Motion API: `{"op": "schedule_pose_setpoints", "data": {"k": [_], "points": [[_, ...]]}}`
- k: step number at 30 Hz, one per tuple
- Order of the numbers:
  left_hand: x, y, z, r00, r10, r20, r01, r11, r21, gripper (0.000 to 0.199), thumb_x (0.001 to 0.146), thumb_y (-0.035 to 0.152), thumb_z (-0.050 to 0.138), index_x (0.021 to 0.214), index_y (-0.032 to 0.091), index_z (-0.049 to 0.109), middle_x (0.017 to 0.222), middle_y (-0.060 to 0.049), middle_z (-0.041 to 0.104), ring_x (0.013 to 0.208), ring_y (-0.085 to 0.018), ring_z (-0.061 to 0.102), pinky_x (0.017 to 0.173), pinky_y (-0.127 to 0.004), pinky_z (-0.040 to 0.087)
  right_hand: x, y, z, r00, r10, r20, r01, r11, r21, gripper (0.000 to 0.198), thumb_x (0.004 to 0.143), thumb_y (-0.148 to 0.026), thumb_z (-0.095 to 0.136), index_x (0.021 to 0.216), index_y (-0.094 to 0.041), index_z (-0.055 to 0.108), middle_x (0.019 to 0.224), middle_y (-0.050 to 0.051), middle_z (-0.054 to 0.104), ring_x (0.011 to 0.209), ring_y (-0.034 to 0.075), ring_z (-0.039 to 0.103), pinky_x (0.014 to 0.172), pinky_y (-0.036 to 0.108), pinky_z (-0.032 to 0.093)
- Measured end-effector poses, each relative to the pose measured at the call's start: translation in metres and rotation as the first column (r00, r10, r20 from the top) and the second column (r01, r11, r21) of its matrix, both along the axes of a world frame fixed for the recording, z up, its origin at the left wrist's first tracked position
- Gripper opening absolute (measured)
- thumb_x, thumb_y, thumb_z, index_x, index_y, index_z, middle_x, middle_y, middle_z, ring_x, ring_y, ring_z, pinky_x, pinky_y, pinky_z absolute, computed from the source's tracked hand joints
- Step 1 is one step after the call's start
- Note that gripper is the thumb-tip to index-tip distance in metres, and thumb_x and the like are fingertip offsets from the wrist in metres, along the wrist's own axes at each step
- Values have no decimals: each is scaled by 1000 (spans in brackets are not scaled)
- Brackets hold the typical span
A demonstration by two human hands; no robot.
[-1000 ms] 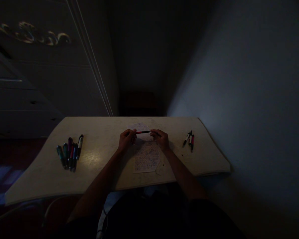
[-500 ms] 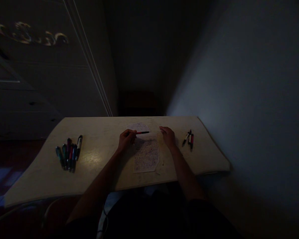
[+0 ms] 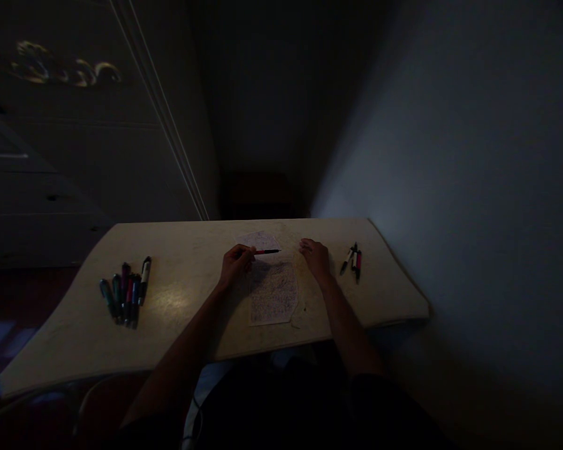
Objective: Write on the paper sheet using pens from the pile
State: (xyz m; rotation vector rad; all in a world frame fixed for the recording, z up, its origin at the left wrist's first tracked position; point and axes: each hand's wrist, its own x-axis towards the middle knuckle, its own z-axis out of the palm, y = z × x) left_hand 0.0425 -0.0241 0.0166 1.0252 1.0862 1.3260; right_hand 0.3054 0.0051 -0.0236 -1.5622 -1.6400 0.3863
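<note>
My left hand (image 3: 236, 262) is closed around one end of a slim red and black pen (image 3: 267, 252). The pen's free end points right, held roughly level above the paper. Across from it, my right hand (image 3: 315, 257) rests over the table with loosely bent fingers and nothing visible in them. Below the pen lies a sheet of paper (image 3: 274, 297) covered in dense dark marks. A second marked paper (image 3: 258, 239) sits behind it, partly covered by my left hand and the pen.
Several pens (image 3: 126, 294) in green, purple, red, blue and white lie together on the left of the white table (image 3: 182, 331). A smaller group of pens (image 3: 354, 261) lies right of my right hand. A wall (image 3: 473, 187) borders the right side; a cabinet (image 3: 98, 162) stands at left.
The view has shifted slightly. My right fingers look a little more bent than before. My left hand keeps its hold on the pen with little movement.
</note>
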Motion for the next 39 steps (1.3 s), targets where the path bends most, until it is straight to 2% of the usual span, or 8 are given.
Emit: {"op": "schedule_pose_setpoints", "data": {"k": [7, 13, 16, 20, 24, 31, 35, 39], "points": [[0, 0, 0, 999, 10, -38, -10, 1000, -3, 32, 70, 43, 77, 67, 16, 60, 55, 2, 56, 40, -6, 44, 38, -19, 32, 1, -1, -2, 998, -2, -64, 0, 999, -36, 28, 77, -13, 70, 104, -21, 71, 103, 9, 76, 97, 23, 71, 92, 38, 53], [0, 1, -2, 1000, 3, -26, -3, 1000, 7, 30, 70, 42, 76, 68, 16, 60, 54, 3, 56, 40, -6, 43, 37, -18, 31, 0, -3, -2, 992, -32, -124, 23, 997, -73, 38, 75, -16, 72, 114, -17, 68, 111, 13, 73, 102, 24, 69, 93, 38, 51], [0, 0, 0, 1000, 2, -29, -1, 1000, 16, 30, 70, 42, 76, 67, 16, 60, 54, 3, 56, 40, -6, 43, 38, -18, 33, 4, -7, -3, 998, -59, -35, 59, 998, -9, 37, 76, -20, 71, 113, -19, 68, 115, 11, 70, 106, 25, 64, 97, 41, 48], [0, -1, 1, 1000, -3, -14, 3, 1000, 13, 30, 69, 42, 76, 68, 17, 59, 54, 3, 56, 40, -6, 45, 38, -19, 35, 12, -13, -5, 986, -108, 127, 100, 993, 70, 28, 78, -22, 69, 106, -18, 72, 108, 13, 69, 104, 27, 59, 97, 43, 44], [1, -1, 0, 1000, -7, -13, 7, 1000, 16, 30, 70, 42, 75, 68, 17, 60, 56, 2, 57, 41, -7, 46, 38, -19, 34, 16, -16, -8, 970, -125, 211, 112, 991, 73, 15, 84, -21, 64, 94, -20, 76, 102, 12, 67, 98, 27, 57, 92, 41, 44], [1, -1, 2, 999, 1, -35, 0, 1000, 14, 28, 70, 41, 75, 68, 17, 60, 55, 3, 57, 40, -7, 44, 38, -19, 33, 14, -15, -6, 954, -104, 280, 96, 994, 43, 16, 88, -21, 60, 84, -22, 75, 98, 10, 67, 95, 25, 56, 88, 38, 42], [1, -1, 2, 1000, 4, -12, -4, 1000, 13, 28, 68, 41, 76, 69, 17, 61, 56, 3, 58, 40, -7, 45, 38, -19, 33, 11, -16, -2, 963, -102, 249, 99, 995, 25, 15, 89, -20, 57, 85, -20, 72, 97, 10, 68, 94, 25, 57, 88, 37, 42], [1, -1, 2, 1000, 10, -27, -9, 1000, 4, 27, 68, 40, 76, 70, 17, 61, 58, 2, 59, 40, -7, 46, 38, -19, 33, 7, -18, 3, 990, -88, 114, 88, 996, 4, 19, 90, -21, 50, 93, -21, 69, 91, 7, 70, 86, 23, 61, 80, 34, 46]]}}
